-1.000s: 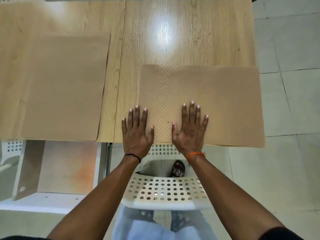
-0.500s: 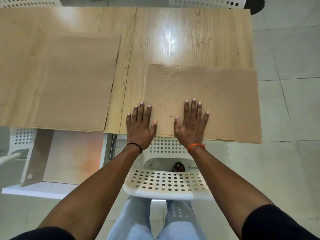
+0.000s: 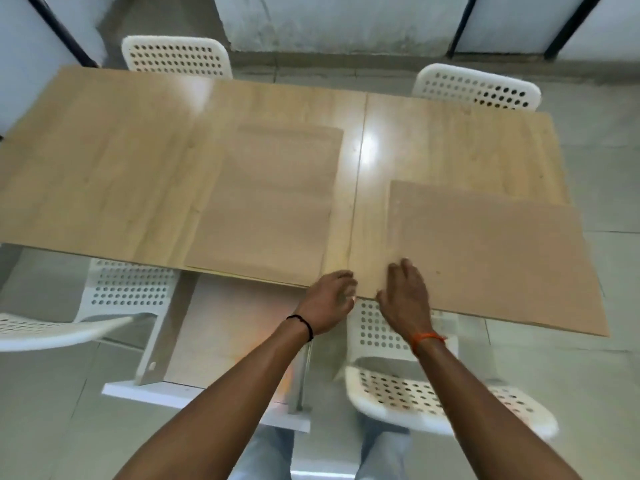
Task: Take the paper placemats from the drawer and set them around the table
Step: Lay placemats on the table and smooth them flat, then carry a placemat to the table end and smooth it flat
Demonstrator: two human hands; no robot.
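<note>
Wooden desk (image 3: 277,109) carries two thin, floppy placemats; the right placemat (image 3: 485,251) overhangs the edge. Both hands' fingers curl loosely, gripping nothing; pinch it at a corner.

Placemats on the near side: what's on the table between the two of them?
Head view: only bare tabletop with its centre seam separates the left placemat from the right placemat; the left hand sits at that gap's near edge.

Pale tiled floor (image 3: 606,375); white perforated chairs at 11 o'clock (image 3: 176,57), 1 o'clock (image 3: 476,86), 5 o'clock (image 3: 446,400) and 8 o'clock (image 3: 52,327); grey wall (image 3: 339,22) at 12 o'clock.
</note>
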